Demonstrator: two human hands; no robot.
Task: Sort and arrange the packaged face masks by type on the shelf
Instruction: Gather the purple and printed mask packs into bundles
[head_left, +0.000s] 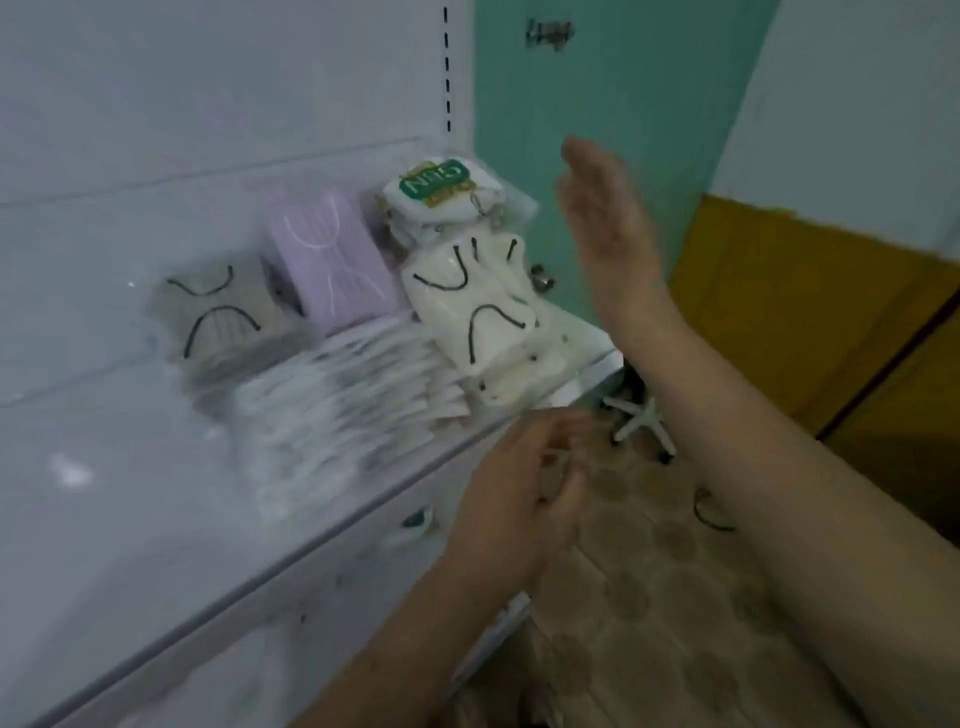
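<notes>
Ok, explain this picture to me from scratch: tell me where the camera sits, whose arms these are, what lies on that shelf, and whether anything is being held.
There is one picture, taken by a wide-angle camera worn on a person's head, looking forward and down. The arms are that person's own. The right hand is raised, open and flat, beside the shelf; the left hand hangs loosely curled below the shelf edge. Neither holds anything. On the white shelf lie packaged face masks in groups: a grey pack with black loops, a lilac pack, a green-labelled pack at the back, cream packs with black loops, and a fanned row of white packs. The image is blurred.
</notes>
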